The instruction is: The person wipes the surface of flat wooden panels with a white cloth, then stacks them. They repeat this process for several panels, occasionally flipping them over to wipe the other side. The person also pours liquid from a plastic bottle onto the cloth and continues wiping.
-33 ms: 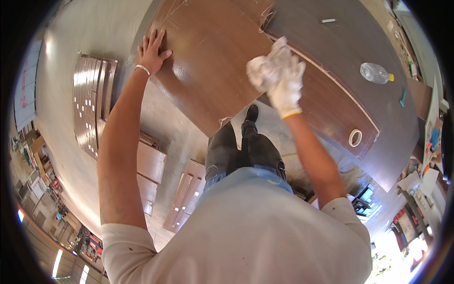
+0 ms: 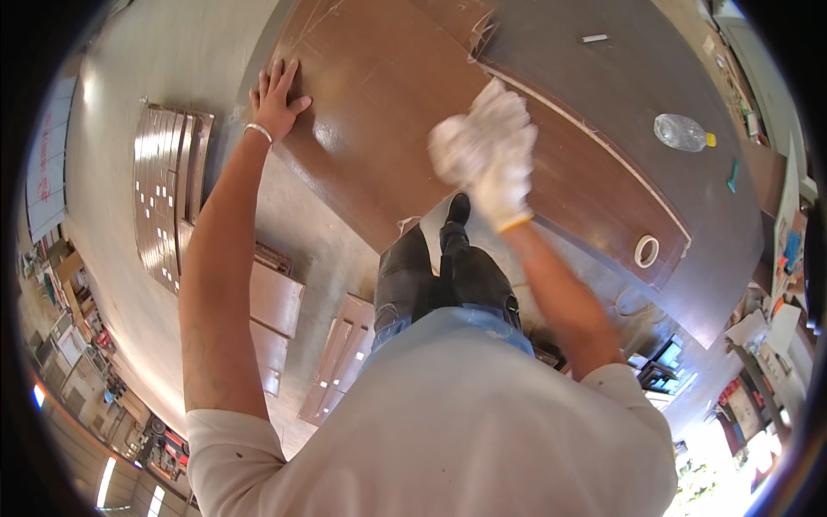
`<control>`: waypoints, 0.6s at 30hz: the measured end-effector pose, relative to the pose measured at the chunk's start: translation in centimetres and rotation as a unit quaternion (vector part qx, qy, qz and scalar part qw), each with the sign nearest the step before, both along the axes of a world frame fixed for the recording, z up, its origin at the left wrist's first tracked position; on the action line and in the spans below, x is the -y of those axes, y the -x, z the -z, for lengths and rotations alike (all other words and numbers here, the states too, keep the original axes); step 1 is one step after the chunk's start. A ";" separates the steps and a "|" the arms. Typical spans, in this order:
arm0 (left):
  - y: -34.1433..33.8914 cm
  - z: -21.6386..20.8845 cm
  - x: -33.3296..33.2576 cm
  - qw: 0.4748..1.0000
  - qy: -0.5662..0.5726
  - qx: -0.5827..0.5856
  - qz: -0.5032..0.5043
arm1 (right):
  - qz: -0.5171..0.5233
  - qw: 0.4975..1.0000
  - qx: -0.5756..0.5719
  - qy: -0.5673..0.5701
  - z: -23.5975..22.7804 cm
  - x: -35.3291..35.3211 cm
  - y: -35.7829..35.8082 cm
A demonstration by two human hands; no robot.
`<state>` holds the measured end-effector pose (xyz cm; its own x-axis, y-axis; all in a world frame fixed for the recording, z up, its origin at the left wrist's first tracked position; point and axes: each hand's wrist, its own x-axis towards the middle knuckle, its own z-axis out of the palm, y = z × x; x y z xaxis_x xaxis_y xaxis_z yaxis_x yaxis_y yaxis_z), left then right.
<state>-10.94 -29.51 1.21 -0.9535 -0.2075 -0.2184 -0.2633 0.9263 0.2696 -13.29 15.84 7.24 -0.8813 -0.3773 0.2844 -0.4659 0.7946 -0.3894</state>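
A large brown wood-grain panel (image 2: 379, 112) lies on a dark grey work surface (image 2: 568, 73) in front of me. My left hand (image 2: 276, 105), bare and with a pale bracelet at the wrist, rests flat on the panel's left part, fingers spread. Over the panel's near edge, my right hand (image 2: 506, 164) wears a white knit glove with a yellow cuff. It is closed round a crumpled white cloth (image 2: 454, 148), and motion blurs both. Whether the cloth touches the panel here I cannot tell. A pale strip (image 2: 594, 138) edges the panel's right part.
A roll of tape (image 2: 646, 251) lies at the panel's right end. Beyond it are a clear plastic bottle (image 2: 680, 133) with a yellow cap, a small teal tool (image 2: 733, 175) and a short pale piece (image 2: 594, 38). Stacked brown panels (image 2: 164, 189) stand on the floor at left.
My gloved right hand and the cloth have shifted left and somewhat nearer to me. My left hand stays flat in nearly the same place.
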 end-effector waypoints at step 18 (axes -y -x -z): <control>0.3 -0.5 -0.1 0.999 0.007 0.036 -0.008 | 0.277 0.925 0.161 0.206 1.3 -9.5 10.7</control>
<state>-11.27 -29.42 1.66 -0.9317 -0.2265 -0.2839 -0.2970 0.9251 0.2368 -24.01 25.36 5.89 -0.9709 0.2392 -0.0067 0.1603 0.6293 -0.7605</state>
